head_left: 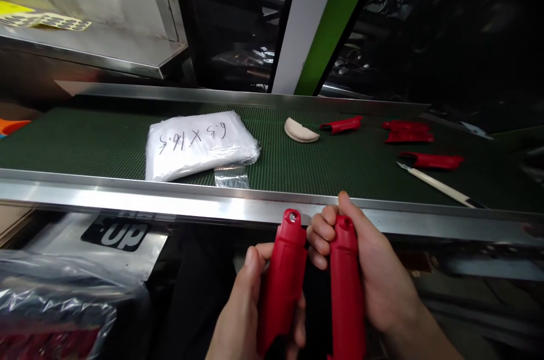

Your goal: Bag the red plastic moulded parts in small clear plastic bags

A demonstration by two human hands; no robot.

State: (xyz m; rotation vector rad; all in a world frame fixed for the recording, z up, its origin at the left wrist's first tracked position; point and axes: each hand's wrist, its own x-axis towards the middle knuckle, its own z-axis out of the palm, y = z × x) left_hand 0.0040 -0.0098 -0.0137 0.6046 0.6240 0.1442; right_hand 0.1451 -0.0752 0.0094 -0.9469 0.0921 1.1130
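My left hand (244, 314) grips a long red plastic shell (283, 280) held upright below the conveyor's front edge. Beside it, my right hand (374, 275) is wrapped round a second red plastic shell (346, 292) of the same shape. The two pieces stand side by side, a small gap between them, their rounded tops near the steel rail (170, 201). Both hands are closed on their pieces.
On the green belt (85, 142) lie a stack of clear bags (198, 144) marked by hand, a cream curved piece (300, 131), several red shells (408, 132) at the right, and a thin white-handled blade (437, 185). A plastic-covered bin (55, 297) sits lower left.
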